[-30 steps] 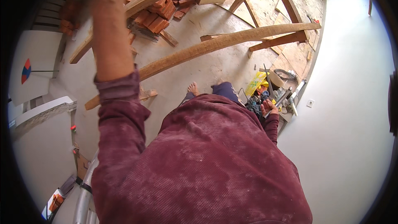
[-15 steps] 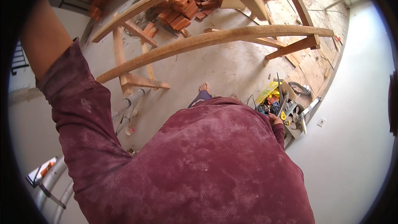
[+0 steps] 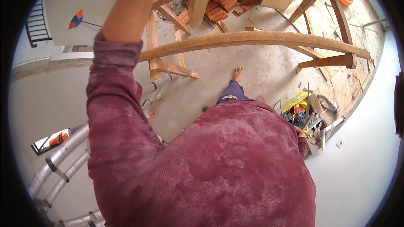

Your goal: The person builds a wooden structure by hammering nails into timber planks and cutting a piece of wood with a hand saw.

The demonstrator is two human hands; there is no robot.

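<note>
My left arm rises in its dusty maroon sleeve, with the bare forearm (image 3: 132, 10) crossing the top edge. The left hand itself lies outside the picture. Low at my right side, my right hand (image 3: 300, 132) shows only partly past the shirt (image 3: 223, 151), and its fingers are too small and covered to read. It is beside a box of mixed tools and cables (image 3: 301, 115) with a yellow packet (image 3: 296, 100) on top. Whether the hand touches anything there cannot be made out.
A wooden trestle frame (image 3: 252, 38) stands ahead, with stacked red bricks (image 3: 223, 2) behind it. Metal ladder rails (image 3: 63, 155) curve at the lower left. A white wall (image 3: 366, 143) with a socket (image 3: 340, 143) bounds the right. My bare foot (image 3: 238, 74) is on the floor.
The view has swung left, so the trestle, bricks and tool box sit farther right. My left arm stays raised, its forearm now leaning rightward in the picture. My right hand remains beside the tools.
</note>
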